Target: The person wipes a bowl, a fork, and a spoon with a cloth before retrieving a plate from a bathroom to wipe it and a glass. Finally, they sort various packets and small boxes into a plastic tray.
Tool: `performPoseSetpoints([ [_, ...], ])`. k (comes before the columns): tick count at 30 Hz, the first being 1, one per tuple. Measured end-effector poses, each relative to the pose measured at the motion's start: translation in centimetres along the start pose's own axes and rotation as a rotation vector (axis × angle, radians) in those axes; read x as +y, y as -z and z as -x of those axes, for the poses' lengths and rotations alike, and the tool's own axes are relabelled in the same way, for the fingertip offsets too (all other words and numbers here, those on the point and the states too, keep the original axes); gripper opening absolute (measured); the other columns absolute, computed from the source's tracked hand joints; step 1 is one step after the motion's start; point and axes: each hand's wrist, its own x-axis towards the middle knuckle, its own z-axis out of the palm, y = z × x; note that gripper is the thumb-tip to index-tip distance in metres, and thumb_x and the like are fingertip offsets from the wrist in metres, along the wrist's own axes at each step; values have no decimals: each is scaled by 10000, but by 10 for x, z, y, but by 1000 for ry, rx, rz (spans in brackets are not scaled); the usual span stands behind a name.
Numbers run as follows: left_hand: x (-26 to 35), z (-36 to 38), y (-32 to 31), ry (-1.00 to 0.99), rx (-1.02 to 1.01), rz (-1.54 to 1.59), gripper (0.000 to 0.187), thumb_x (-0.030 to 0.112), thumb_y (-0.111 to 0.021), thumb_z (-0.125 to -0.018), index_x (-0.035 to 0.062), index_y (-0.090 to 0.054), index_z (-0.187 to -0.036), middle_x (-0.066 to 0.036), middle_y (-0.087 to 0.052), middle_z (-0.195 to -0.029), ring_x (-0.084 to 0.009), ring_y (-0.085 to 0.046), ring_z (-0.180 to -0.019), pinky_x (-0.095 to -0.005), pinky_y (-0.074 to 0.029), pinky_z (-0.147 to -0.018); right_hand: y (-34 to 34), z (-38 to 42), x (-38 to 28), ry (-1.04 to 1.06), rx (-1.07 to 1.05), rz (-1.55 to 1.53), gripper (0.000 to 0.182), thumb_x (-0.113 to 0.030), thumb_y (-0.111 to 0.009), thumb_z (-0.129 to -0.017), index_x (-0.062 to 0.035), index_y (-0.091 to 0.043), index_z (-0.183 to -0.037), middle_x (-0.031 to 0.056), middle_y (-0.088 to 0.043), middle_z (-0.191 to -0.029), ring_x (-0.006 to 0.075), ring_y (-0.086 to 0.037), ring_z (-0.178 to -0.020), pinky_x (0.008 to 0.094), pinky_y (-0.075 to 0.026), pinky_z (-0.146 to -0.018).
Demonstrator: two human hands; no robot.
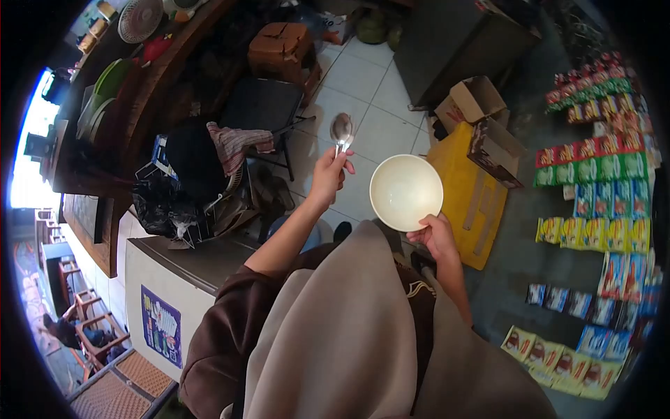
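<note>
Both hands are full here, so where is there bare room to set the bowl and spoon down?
With the bowl in the right hand and the spoon in the left hand, the white tiled floor between the dark chair and cardboard boxes is bare. The counter top below the black bag is partly free. The packet wall is crowded.

Floor of pale tiles point(370, 84); a dark folding chair point(262, 105) stands on it with a striped cloth point(234, 143) just beside, and a brown box point(281, 47) behind the chair. Right of centre, open cardboard boxes point(481, 115) sit next to a yellow sheet point(467, 199). Far right, rows of hanging sachets point(604, 167) in red, green, yellow and blue; at left, a wooden counter point(150, 98) holds stacked green plates point(105, 87).
</note>
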Motion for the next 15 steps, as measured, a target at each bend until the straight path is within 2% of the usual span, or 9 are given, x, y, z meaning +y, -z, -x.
performPoseSetpoints([
  [2,3,22,-13,34,143,213,271,259,-585,-800,91,-385,-869,40,-374,-555,-31,-271,-406,-188,-218,-356,-6,12,-4,3,56,22,415,-68,-432,-706,45,-352,-1097,184,-584,-745,252,-601,-517,308,-513,-443],
  [3,32,-68,1,-41,139,185,271,259,-585,-800,91,-385,-869,40,-374,-555,-31,-271,-406,-188,-218,-356,-13,-80,-57,64,5,23,415,-68,-432,-706,45,-352,-1097,184,-584,-745,252,-601,-517,308,-513,-443],
  [5,30,-85,7,7,256,75,264,241,-586,-800,94,-369,-830,39,-355,-550,-27,-264,-409,-188,-212,-357,-23,-113,-83,-2,-104,147,401,-64,-427,-700,43,-361,-1081,180,-579,-745,251,-597,-509,310,-513,-437],
  [7,41,-101,23,40,296,41,264,230,-580,-799,116,-355,-875,27,-405,-654,-17,-288,-453,-177,-222,-376,-40,-159,-106,-49,-214,206,421,-64,-426,-698,39,-358,-1100,176,-572,-758,244,-594,-502,305,-513,-435],
  [9,49,-118,33,152,357,-186,344,242,-615,-765,75,-361,-926,5,-436,-704,-32,-363,-491,-179,-269,-388,-63,-204,-135,-61,-363,329,449,-57,-426,-694,31,-345,-1126,166,-566,-772,234,-592,-497,294,-512,-432],
  [10,54,-124,35,142,393,-202,403,163,-582,-732,21,-355,-1033,-23,-467,-751,-50,-421,-532,-176,-305,-405,-76,-223,-150,-90,-434,376,473,-50,-422,-690,28,-333,-1149,159,-563,-780,229,-594,-506,280,-511,-437],
  [13,73,-136,45,111,556,-14,475,76,-496,-693,15,-336,-1136,-43,-484,-803,-51,-436,-552,-169,-314,-419,-110,-289,-188,-144,-689,563,440,-77,-443,-727,24,-338,-1142,160,-567,-782,220,-597,-516,265,-508,-442],
  [14,64,-141,56,115,593,-5,556,37,-438,-649,24,-319,-1193,-45,-482,-812,-53,-430,-546,-175,-307,-417,-122,-312,-205,-154,-870,723,491,-188,-489,-799,13,-314,-1212,169,-565,-890,206,-613,-590,274,-520,-515],
  [15,69,-143,65,88,648,23,556,37,-438,-649,24,-319,-1193,-45,-482,-812,-53,-430,-546,-175,-307,-417,-136,-343,-220,-163,-924,760,491,-188,-489,-799,13,-314,-1212,169,-565,-890,206,-613,-590,274,-520,-515],
])
